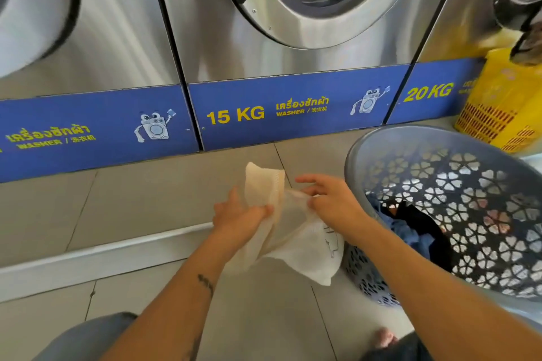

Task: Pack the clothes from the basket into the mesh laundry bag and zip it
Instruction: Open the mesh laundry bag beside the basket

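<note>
Near the middle of the scene, the left hand (234,214) is clutching one edge of a pale mesh laundry bag (281,231) in a closed fist, while the right hand (331,199) is pinching the bag's other edge just beside it, the fabric hanging loose above the tiled floor (140,208). At the right, a grey perforated basket (457,184) is tilting toward the person, with blue and dark clothes (410,228) lying inside. Far behind, steel washers (293,23) with blue labels are lining the wall, and a yellow basket (504,102) is standing at the far right.
</note>
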`<state>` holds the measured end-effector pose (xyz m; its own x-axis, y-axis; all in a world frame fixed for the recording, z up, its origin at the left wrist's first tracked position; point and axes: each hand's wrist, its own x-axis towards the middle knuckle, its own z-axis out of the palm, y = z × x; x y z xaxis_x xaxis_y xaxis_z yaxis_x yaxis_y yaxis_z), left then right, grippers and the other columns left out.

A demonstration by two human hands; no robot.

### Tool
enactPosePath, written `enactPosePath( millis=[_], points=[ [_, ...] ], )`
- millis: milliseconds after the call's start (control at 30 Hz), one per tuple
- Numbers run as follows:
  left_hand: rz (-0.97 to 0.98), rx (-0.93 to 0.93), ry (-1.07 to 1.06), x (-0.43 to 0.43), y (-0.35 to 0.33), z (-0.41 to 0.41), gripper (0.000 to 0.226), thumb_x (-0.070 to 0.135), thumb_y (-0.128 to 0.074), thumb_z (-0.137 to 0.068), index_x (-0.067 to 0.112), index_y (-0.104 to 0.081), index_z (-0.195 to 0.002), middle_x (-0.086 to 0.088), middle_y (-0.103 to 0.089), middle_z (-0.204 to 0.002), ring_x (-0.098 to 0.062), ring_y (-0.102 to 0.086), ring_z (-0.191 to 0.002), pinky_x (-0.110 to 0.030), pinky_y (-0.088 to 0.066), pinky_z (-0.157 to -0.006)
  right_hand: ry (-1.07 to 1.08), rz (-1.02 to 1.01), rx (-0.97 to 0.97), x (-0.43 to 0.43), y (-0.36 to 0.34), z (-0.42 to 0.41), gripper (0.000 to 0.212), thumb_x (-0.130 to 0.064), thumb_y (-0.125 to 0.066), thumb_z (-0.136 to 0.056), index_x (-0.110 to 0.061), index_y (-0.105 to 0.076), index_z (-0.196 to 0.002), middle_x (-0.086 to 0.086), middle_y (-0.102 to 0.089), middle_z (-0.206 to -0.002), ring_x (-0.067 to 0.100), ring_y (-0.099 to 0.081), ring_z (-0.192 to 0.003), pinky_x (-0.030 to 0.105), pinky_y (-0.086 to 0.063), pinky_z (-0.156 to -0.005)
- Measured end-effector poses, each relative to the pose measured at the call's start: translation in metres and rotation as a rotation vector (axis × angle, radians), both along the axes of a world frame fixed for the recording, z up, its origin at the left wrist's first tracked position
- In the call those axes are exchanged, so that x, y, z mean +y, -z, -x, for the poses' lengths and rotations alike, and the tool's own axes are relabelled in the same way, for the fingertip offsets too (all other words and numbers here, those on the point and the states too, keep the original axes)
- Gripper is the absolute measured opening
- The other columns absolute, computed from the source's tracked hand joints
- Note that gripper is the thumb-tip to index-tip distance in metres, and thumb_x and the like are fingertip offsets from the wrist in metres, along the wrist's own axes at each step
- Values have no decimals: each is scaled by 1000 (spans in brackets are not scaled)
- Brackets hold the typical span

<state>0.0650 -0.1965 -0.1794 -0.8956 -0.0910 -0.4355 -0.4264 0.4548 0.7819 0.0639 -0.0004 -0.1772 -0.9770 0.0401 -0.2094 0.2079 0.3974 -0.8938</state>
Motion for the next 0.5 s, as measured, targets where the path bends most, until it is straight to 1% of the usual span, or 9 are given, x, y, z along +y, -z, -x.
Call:
enactPosePath(
  millis=[67,133,200,233,300,367,400,433,500],
  points=[
    [-159,-62,64,-1,2,-4,75,41,-70,-77,31,-33,-142,-3,-51,-132,-30,-55,-110,-45,-47,-96,-7,28,-6,-3,0,-3,59,15,-45,-86,-21,-64,-129,-3,-78,-95,18,-74,-88,32,-63,-75],
    [-317,-73,132,-1,5,-8,80,39,-72,-74,34,-31,-142,0,-55,-129,-27,-57,-110,-49,-48,-97,-15,37,-7,-6,0,-7,59,13,-47,-86,-23,-63,-130,-4,-78,-95,18,-75,-87,36,-63,-77],
    [-357,-29,151,1,2,-10,79,44,-74,-70,39,-34,-138,4,-60,-125,-24,-61,-109,-49,-50,-95,-40,46,-4,-8,-1,-11,57,11,-49,-87,-24,-62,-130,-2,-78,-97,21,-75,-89,43,-63,-82],
    [-364,2,131,0,1,-10,76,46,-74,-70,39,-37,-137,4,-62,-123,-23,-63,-107,-49,-51,-94,-57,54,-1,-9,-1,-14,56,10,-50,-88,-24,-62,-130,-2,-78,-96,21,-75,-89,44,-62,-83],
    [-348,45,52,-3,-1,-8,71,48,-72,-76,35,-39,-138,3,-63,-121,-24,-64,-104,-45,-54,-88,-81,66,5,-12,-1,-18,55,11,-52,-88,-24,-62,-130,-2,-78,-95,19,-76,-87,40,-63,-80],
    [-256,77,31,-7,-1,-9,72,43,-71,-81,33,-34,-142,1,-63,-120,-23,-63,-101,-34,-53,-72,-91,59,6,-14,1,-22,57,12,-53,-88,-24,-62,-132,-3,-78,-96,18,-75,-87,38,-62,-81],
    [-196,96,49,-8,-1,-12,73,39,-71,-81,34,-33,-142,0,-64,-118,-22,-63,-100,-31,-51,-68,-95,54,6,-14,2,-23,58,12,-54,-88,-24,-61,-133,-3,-78,-96,18,-75,-88,38,-62,-82],
    [-139,129,71,-9,1,-14,72,36,-71,-79,33,-35,-140,0,-66,-115,-21,-64,-99,-32,-52,-69,-98,52,7,-15,2,-25,59,12,-55,-88,-24,-60,-134,-3,-79,-96,17,-74,-90,38,-61,-82],
    [-48,194,97,-11,6,-19,63,25,-67,-75,32,-42,-133,0,-65,-114,-19,-63,-99,-35,-55,-78,-93,64,3,-16,3,-26,60,13,-55,-89,-23,-58,-136,-2,-78,-97,17,-73,-91,34,-58,-80]
  ],
)
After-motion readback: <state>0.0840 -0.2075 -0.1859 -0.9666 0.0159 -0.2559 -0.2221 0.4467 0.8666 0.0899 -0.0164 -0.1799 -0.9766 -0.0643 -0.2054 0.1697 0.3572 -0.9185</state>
